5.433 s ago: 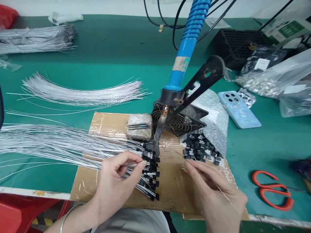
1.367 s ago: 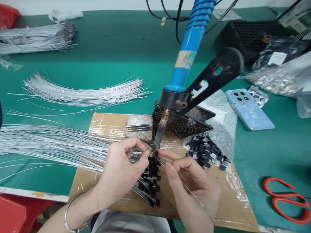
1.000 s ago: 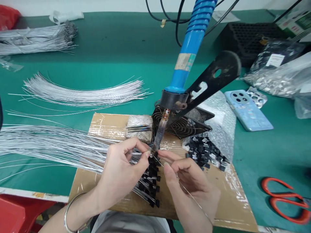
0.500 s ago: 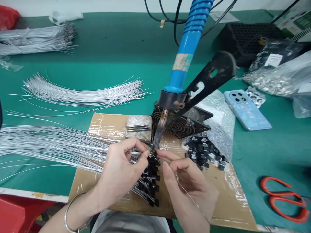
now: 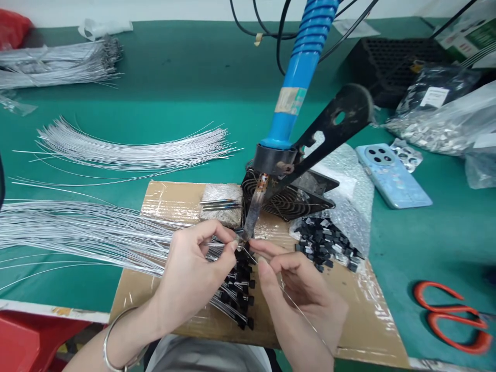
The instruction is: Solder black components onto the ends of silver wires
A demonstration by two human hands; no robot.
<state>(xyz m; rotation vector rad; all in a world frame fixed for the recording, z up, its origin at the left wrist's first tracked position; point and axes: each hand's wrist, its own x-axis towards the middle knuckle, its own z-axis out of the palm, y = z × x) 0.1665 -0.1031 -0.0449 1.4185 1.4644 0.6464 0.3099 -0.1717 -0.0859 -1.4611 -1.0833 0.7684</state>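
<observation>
A blue-handled soldering iron (image 5: 291, 106) hangs tip-down in a black metal bracket (image 5: 329, 134). Just below its tip, my left hand (image 5: 196, 271) is closed in a pinch on the end of a thin white wire; the small part at the fingertips is mostly hidden. My right hand (image 5: 306, 294) is closed around a strand of solder wire (image 5: 304, 315), whose end reaches up to the tip. Under and between my hands lie black connectors (image 5: 242, 284) on wire ends. A long bundle of white wires (image 5: 89, 232) runs left from beneath my left hand.
Cardboard (image 5: 364, 315) covers the bench under my hands. A black fan (image 5: 294, 199) stands behind the tip. Loose black connectors (image 5: 327, 240), a blue phone (image 5: 393, 175) and red-handled scissors (image 5: 457, 323) lie to the right. Another wire bundle (image 5: 139, 152) lies back left.
Almost nothing differs. Both hands keep their places at the iron's tip, and the solder wire stays between my right fingers; the view shifts very slightly.
</observation>
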